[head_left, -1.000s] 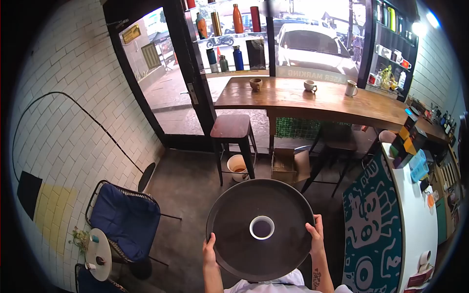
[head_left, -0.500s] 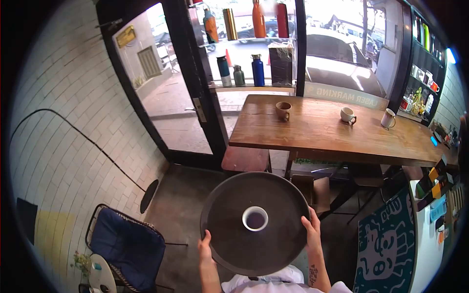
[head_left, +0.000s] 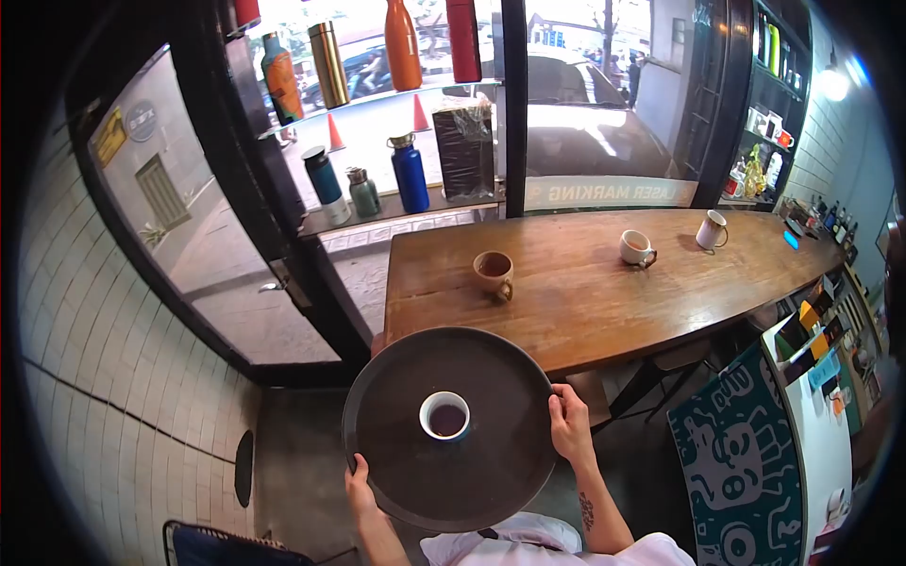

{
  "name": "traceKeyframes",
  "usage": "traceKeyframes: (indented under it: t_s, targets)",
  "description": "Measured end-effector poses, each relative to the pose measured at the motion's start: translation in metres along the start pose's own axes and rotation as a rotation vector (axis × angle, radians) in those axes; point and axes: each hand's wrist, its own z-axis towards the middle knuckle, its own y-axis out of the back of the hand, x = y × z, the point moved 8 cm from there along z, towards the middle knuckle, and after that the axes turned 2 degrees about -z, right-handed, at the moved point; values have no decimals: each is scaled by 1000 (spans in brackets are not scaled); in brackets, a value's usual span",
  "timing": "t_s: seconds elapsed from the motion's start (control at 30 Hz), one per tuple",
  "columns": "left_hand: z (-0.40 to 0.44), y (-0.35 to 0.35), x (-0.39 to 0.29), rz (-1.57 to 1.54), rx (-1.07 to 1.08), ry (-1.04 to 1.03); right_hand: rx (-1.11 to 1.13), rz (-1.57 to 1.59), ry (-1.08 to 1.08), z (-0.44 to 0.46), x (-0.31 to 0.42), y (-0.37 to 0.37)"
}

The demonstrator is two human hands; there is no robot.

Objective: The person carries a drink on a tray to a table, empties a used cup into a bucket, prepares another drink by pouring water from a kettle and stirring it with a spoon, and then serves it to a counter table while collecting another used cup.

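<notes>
A round dark tray (head_left: 500, 462) is held level in front of me, gripped at its rim on both sides. My left hand (head_left: 357, 486) has its thumb over the left edge, and my right hand (head_left: 568, 420) clasps the right edge; the fingers beneath are hidden. On the tray, a little left of its middle, stands a small white cup (head_left: 444, 416) with dark liquid in it. Just beyond the tray is a wooden table (head_left: 566, 292), carrying a brown mug (head_left: 494, 274), a white cup with a brown handle (head_left: 637, 248) and a pale mug (head_left: 712, 229).
Several bottles, including a blue bottle (head_left: 410, 174), stand on window shelves behind the table. A glass door (head_left: 236, 274) is at left, above a navy chair (head_left: 212, 547). A counter with a teal patterned front (head_left: 741, 462) stands at right.
I have come closer to the wooden table, and its mugs look larger. The tray, with the white cup on it, now overlaps the table's near edge in view. Both hands keep their hold.
</notes>
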Motion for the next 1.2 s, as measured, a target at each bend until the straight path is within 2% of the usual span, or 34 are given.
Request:
traceKeyframes:
  t_s: [0.1,0.3,0.37,0.47,0.57,0.7,0.83,0.9,1.0,1.13,1.2]
  targets:
    - [41,-28,-8,-43,130,15,-77,-82,45,24,-2,-13]
    - [75,-60,-22,11,105,37,-129,-302,90,62,8,-28]
    - [73,-63,-21,22,23,70,-107,-461,88,73,1,-31]
    - [78,-64,-17,-34,43,62,-29,-627,129,88,6,-32]
    - [69,-65,-18,-28,-30,39,83,-535,154,118,16,-21]
    - [56,-72,-18,-71,-13,75,-52,-194,279,192,15,-11]
    - [46,-81,-19,-101,-47,46,55,-180,240,247,4,-43]
    - [41,-77,-17,-96,-97,44,134,-208,340,254,8,-66]
    - [42,-82,-14,-150,-25,47,104,-259,434,255,13,-90]
    - [38,-82,-12,-145,-54,53,63,-261,359,263,15,-94]
    - [37,-82,-12,-148,-52,66,120,-216,324,260,17,-90]
